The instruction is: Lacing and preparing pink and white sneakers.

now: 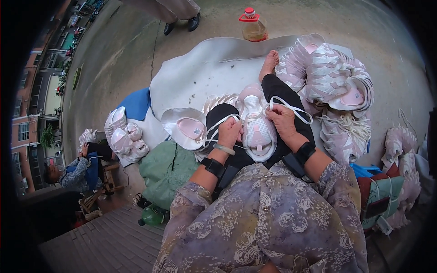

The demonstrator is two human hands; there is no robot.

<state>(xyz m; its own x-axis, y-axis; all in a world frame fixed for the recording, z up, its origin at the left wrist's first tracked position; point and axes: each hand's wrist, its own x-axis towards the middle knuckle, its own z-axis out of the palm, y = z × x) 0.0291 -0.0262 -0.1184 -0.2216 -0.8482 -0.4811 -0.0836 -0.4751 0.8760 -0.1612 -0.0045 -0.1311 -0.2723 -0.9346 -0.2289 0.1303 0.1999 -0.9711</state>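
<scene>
Left hand [230, 132] closed on white lace [214, 127]; right hand [283, 120] pinching the lace's other run, looped toward 3 o'clock. Pink-and-white shoe upper [257, 129] in lap between both hands, lacing apparently mid-way. Large pile of uppers [332, 77] at 2 o'clock; smaller pile [123, 134] at 9 o'clock. Oil bottle [252, 25] at 12 o'clock.

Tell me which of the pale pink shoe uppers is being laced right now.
The shoe upper lying on the person's lap, between the left hand and the right hand, both gripping its white lace. The others sit stacked in piles, untouched.
</scene>
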